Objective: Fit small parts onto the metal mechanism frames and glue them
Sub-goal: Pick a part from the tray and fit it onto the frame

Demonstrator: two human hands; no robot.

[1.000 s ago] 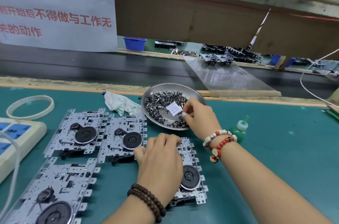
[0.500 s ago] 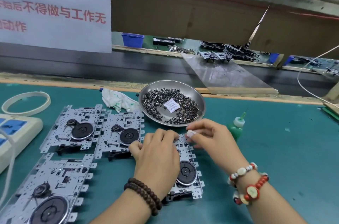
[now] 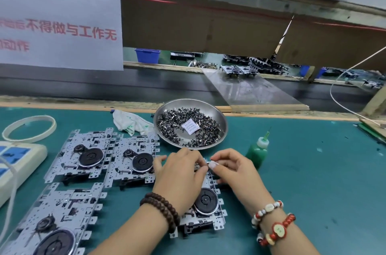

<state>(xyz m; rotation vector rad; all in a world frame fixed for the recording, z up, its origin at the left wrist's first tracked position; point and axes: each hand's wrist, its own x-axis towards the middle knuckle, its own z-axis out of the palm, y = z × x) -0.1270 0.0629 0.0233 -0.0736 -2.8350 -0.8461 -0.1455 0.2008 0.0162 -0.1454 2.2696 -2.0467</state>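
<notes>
Several metal mechanism frames with black wheels lie on the green mat. My left hand (image 3: 179, 179) rests on top of the nearest frame (image 3: 205, 211), fingers curled over its far end. My right hand (image 3: 234, 168) pinches a small part at that frame's far edge, fingertips meeting the left hand's; the part itself is too small to make out. A steel dish (image 3: 219, 117) full of small dark parts, with a white slip of paper on them, stands just beyond the hands. A green glue bottle (image 3: 257, 152) stands upright right of my right hand.
Two more frames (image 3: 83, 154) (image 3: 133, 160) lie left of the hands and another frame (image 3: 52, 221) at the front left. A power strip (image 3: 25, 160), a tape ring (image 3: 29, 128) and a crumpled cloth (image 3: 129, 122) sit at left. A conveyor belt (image 3: 104, 87) runs behind.
My right hand came back from the steel dish to the near frame's far edge and now meets the left hand's fingertips. The left hand stayed on the frame.
</notes>
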